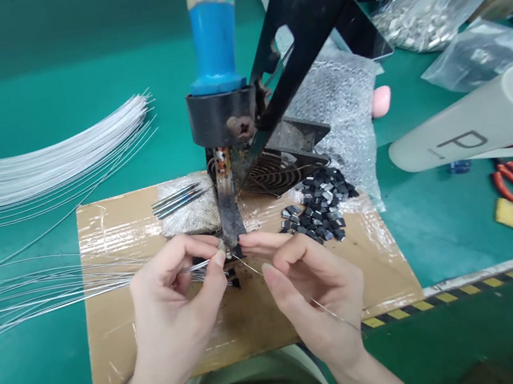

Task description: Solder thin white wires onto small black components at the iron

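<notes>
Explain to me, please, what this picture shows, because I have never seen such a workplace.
A camera worn on a person's head took this picture, looking forward and down; there is no robot. The left hand appears to pinch a pale wire. The right hand holds a thin silvery wire. Just above their fingertips is the metal tip of what looks like a soldering iron, held by a black bracket. Below lies cardboard, bearing small black pieces. On the green table lies a bundle of pale wires.

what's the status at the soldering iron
Left hand pinching white wire. Right hand holding solder wire. Soldering iron tip close between both hands. Fan behind.
</notes>
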### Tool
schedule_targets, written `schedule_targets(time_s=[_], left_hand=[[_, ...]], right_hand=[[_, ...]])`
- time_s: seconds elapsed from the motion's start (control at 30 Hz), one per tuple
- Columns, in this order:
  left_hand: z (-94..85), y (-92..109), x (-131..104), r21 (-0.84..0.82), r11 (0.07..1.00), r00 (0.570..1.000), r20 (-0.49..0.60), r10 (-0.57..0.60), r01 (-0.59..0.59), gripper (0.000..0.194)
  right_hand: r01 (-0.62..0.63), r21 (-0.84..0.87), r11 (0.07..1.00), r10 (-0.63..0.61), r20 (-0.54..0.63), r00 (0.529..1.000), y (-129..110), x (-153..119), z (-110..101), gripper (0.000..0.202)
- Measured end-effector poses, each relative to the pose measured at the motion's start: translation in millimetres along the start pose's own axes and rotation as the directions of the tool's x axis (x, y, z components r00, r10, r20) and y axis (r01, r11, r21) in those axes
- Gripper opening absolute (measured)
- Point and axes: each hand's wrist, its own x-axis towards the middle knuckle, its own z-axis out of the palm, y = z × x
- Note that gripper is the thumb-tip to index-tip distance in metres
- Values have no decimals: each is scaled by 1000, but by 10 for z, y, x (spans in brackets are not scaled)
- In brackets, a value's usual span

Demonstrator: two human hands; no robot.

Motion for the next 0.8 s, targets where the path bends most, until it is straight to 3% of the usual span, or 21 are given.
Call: schedule_targets(time_s=[0.8], left_hand=[[-6, 2, -5, -16, 1000, 1000, 10, 22, -22, 11]], right_hand=[[5, 4, 1000, -5, -14, 1000, -1, -2, 24, 19]])
